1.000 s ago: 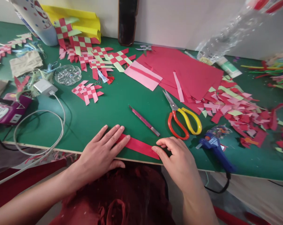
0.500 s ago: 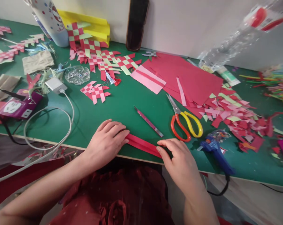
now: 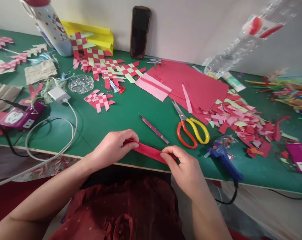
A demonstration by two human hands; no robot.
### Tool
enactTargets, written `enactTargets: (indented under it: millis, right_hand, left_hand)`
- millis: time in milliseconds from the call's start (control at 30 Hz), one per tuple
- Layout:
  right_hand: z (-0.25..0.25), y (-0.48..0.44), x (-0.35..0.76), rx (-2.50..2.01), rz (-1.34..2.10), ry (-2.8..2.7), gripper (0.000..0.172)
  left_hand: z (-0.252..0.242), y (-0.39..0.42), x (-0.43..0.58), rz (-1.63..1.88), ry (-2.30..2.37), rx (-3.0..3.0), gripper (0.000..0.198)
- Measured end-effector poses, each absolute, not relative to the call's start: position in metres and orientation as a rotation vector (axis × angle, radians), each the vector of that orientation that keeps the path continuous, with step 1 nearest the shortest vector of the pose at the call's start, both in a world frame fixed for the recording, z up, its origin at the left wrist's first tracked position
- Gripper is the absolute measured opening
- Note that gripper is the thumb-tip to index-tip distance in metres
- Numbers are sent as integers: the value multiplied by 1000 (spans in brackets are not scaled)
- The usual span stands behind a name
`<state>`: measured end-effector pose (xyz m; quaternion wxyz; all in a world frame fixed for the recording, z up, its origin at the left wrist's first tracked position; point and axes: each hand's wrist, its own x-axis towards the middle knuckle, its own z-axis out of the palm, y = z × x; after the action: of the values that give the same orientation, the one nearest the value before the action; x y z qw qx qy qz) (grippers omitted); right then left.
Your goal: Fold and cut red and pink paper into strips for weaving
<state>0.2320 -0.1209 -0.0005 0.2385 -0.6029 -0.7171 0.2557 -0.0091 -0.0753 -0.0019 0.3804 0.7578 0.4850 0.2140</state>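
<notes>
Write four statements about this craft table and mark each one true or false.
1. The left hand and the right hand both pinch the red paper strip. True.
2. The scissors lie left of the left hand. False: they lie beyond the right hand, on the green table.
3. The blue glue gun lies right of the right hand. True.
4. The phone lies flat on the table. False: it stands leaning against the wall.

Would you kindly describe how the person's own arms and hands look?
Both forearms are bare, with no sleeves in view. The left hand and right hand show no gloves, rings or watch. A dark red garment with small pale dots covers the body.
</notes>
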Motion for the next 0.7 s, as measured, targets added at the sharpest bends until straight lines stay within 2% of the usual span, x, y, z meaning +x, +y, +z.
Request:
enactTargets:
  millis: [133, 267, 500, 700]
  right_hand:
    - [4, -120, 240, -1715, 915, -1874, 30]
    - [6, -120, 242, -1718, 1018, -1855, 36]
    - [19, -113, 229, -1608, 1221, -1922, 18]
    - [19, -111, 228, -1599, 1216, -1977, 19]
  left_hand:
    - [1, -71, -10, 465, 1186, 1421, 12]
    - [1, -71, -9, 427, 1137, 1259, 14]
    - [15, -74, 1, 407, 1090, 1300, 13]
    - [19, -70, -3, 305, 1030, 1294, 13]
